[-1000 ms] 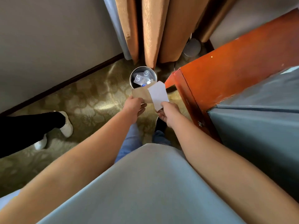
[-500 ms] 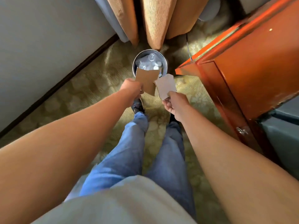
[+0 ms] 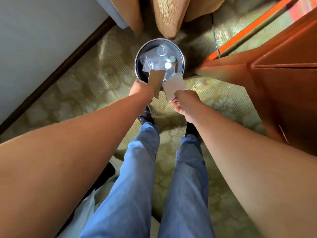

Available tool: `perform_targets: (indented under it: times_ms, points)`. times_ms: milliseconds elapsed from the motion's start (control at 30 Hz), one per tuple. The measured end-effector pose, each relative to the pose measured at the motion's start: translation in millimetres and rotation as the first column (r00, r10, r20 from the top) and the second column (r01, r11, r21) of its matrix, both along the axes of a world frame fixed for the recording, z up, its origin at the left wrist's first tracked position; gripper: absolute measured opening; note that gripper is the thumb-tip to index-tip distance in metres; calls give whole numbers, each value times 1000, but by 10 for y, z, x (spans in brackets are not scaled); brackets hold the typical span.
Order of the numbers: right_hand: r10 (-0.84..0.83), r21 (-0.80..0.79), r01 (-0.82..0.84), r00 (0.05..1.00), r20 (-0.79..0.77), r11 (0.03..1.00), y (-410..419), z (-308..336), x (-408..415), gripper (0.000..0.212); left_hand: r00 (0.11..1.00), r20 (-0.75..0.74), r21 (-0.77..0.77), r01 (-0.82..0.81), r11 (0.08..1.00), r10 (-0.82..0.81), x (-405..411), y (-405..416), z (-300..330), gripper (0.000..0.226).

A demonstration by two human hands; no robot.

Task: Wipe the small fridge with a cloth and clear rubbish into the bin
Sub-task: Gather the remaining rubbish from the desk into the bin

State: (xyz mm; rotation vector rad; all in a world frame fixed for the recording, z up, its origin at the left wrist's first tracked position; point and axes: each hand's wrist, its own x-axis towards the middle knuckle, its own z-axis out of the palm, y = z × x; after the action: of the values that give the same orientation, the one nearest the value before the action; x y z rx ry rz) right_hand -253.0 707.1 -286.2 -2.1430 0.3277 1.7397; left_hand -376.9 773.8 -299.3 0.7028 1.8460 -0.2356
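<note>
While I look down, my left hand [image 3: 141,89] pinches a brown card piece [image 3: 155,81] and my right hand [image 3: 185,104] pinches a pale card piece [image 3: 173,87], both over the near rim of the round bin [image 3: 182,55] on the carpet [image 3: 96,79].

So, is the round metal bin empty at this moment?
No, the round metal bin already holds clear plastic rubbish, seen inside its rim beyond the two card pieces.
</note>
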Motion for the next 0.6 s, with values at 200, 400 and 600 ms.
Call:
perform_targets:
  times_ms: [200,400,600]
  points:
    - [71,48,-70,997,-31,996,188,-141,62,7,1000,-9,34,4,999,-4,68,62,-126,19]
    - [99,20,-98,992,-84,995,51,67,93,12,1000,-16,-15,10,1000,-10,162,-92,69,25]
    - [68,15,-67,992,-107,998,-154,753,296,12,999,26,-12,-41,999,41,405,-289,692,19]
